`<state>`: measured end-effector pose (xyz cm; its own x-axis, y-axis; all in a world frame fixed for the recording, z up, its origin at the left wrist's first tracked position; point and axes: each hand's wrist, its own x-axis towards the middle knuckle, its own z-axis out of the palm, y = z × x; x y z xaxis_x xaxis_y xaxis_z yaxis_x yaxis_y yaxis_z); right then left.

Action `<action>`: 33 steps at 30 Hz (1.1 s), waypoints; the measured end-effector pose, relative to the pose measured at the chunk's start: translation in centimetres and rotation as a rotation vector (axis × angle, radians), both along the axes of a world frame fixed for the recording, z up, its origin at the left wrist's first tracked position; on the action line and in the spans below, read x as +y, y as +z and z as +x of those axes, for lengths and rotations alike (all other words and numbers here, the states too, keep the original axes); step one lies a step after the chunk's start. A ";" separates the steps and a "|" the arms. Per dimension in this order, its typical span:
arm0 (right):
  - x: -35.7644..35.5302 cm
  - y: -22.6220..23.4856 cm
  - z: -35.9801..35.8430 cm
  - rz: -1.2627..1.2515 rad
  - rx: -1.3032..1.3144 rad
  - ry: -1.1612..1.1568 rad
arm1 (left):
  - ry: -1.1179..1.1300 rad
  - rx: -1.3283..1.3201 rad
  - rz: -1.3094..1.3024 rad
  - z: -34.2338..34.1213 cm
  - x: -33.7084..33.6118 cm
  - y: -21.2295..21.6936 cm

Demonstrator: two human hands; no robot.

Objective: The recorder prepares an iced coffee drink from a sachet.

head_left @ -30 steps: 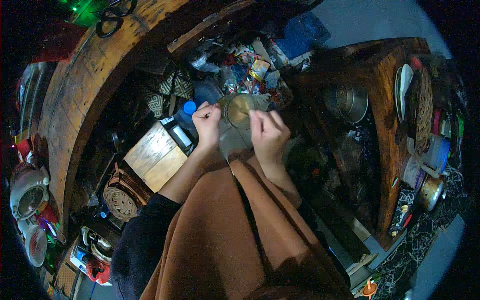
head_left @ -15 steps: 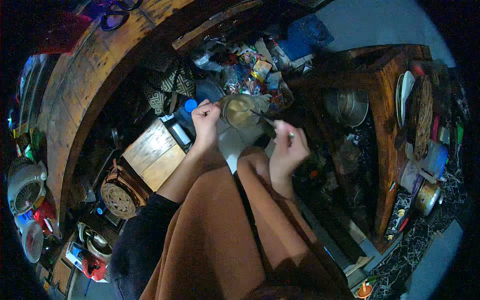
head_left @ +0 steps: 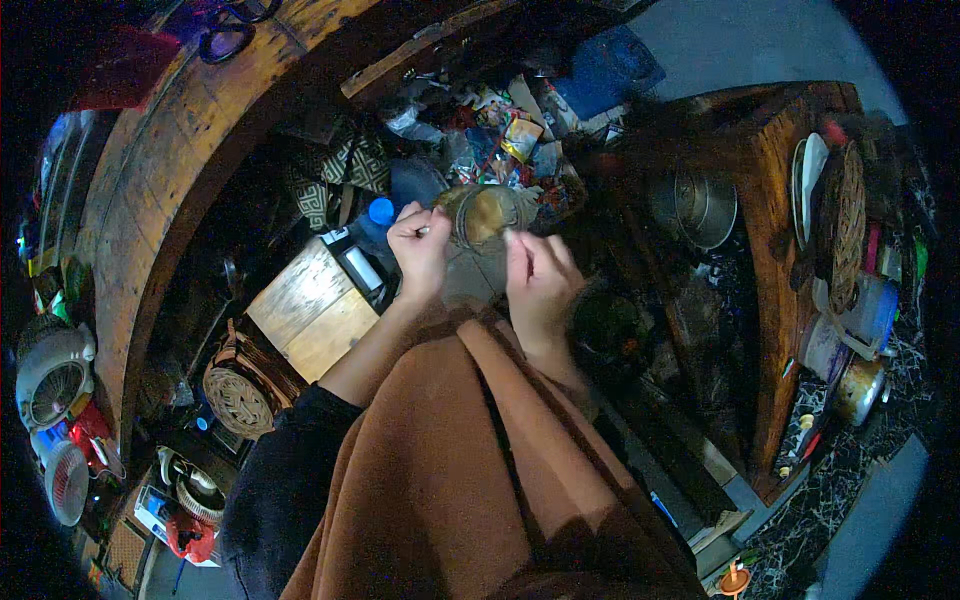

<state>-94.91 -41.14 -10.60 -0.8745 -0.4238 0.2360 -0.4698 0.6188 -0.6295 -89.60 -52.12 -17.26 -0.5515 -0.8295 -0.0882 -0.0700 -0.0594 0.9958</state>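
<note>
A round container (head_left: 466, 238) stands on the floor tiles just beyond my knees, with a yellowish-brown inside. At its left side my left hand (head_left: 418, 248) is closed, thumb pressed on curled fingers. A small pale bit seems to show between them, too small to name. My right hand (head_left: 541, 285) hovers at the near right of the container, fingers pinched together and slightly blurred. What it pinches is hidden or too dim to make out. A blue round cap (head_left: 381, 211) lies just left of my left hand.
Behind the container is a heap of wrappers and litter (head_left: 520, 138). To the left are a light wooden board (head_left: 315, 305), a woven basket (head_left: 240, 398) and a long curved wooden bench (head_left: 170, 140). A wooden table frame (head_left: 775, 300) stands on the right, with a metal pot (head_left: 705, 208) under it.
My right hand has moved left, closer to my left hand and the container. The thin dark tool seen at its fingers before no longer shows clearly. My left hand has barely shifted.
</note>
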 end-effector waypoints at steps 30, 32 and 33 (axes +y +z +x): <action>4.4 6.4 -1.3 -0.377 0.189 0.054 | -0.074 0.099 0.483 -2.7 -2.8 0.7; 4.1 6.8 -1.7 -0.217 0.197 0.121 | -0.073 0.092 0.426 -3.1 -2.8 1.5; 3.9 6.6 -1.9 -0.217 0.198 0.122 | -0.074 0.084 0.367 -3.3 -2.8 1.8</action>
<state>-96.80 -37.20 -3.96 -0.7482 -0.4443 0.4928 -0.6590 0.4117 -0.6294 -92.88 -54.93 -15.46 -0.6264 -0.7090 -0.3240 -0.0064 -0.4109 0.9116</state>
